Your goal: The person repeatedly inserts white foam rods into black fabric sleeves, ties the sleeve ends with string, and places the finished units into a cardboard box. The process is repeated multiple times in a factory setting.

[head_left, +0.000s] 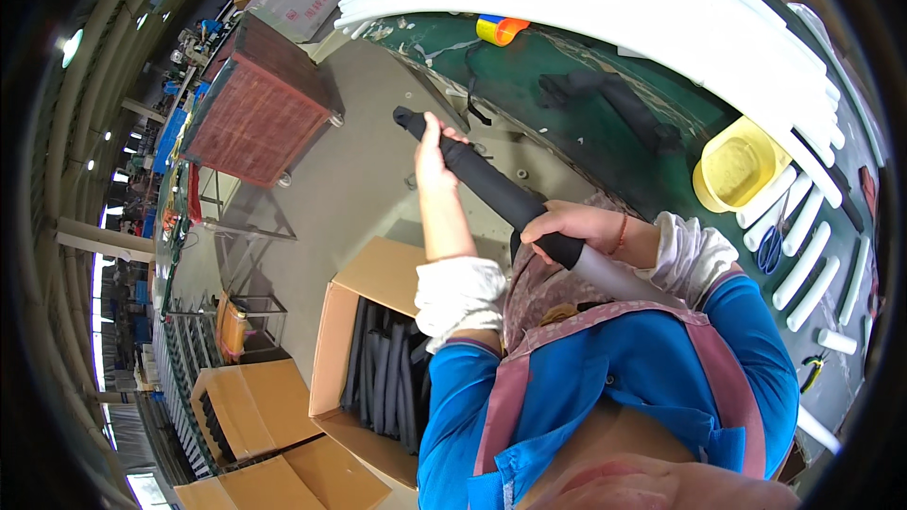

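Black tubular sleeve [493,189] slants mid-frame; left hand [435,151] grips near its upper-left end, right hand [578,223] round its lower-right end.

Both hands [434,157] [573,223] around a black sleeve [495,190]

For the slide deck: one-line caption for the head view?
Left hand and right hand grip a black sleeve, pale tube showing at one end; open cardboard box of dark tubes nearby.

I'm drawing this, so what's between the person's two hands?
In the head view, a stretch of the black tubular cover lies between the left hand and the right hand.
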The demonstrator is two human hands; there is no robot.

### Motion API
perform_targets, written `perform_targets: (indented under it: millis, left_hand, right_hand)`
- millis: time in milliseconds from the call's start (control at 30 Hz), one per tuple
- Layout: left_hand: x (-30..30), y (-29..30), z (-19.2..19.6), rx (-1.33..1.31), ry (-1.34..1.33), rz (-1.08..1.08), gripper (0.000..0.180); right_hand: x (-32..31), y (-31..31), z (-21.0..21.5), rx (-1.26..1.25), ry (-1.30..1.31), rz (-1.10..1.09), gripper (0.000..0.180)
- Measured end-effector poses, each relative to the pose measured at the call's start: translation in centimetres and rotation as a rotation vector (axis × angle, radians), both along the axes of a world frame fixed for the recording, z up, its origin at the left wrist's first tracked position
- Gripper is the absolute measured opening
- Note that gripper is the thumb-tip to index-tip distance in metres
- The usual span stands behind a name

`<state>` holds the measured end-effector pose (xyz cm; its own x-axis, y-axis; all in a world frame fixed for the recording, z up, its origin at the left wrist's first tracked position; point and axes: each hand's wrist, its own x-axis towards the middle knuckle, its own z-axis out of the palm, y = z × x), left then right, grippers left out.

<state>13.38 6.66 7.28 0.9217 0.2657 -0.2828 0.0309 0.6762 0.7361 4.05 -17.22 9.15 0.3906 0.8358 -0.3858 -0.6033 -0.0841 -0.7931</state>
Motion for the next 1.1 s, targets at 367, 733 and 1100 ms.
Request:
perform_targets:
  millis: [367, 733, 1100]
  left_hand:
    - [2.2, 5.3, -1.9, -0.097, 0.067, 0.166, 0.025]
    - [0.0, 14.2, -1.1, -0.095, -0.003, 0.288, 0.030]
    - [-2.8, 0.3, 3.0, -0.075, -0.316, 0.085, 0.021]
  right_hand:
    - [-3.9, -6.4, 3.1, -0.185, -0.150, 0.119, 0.031]
    - [-4.3, -7.3, 2.6, -0.249, -0.180, 0.199, 0.019]
    - [-2.9, -3.9, 1.0, -0.265, -0.342, 0.033, 0.018]
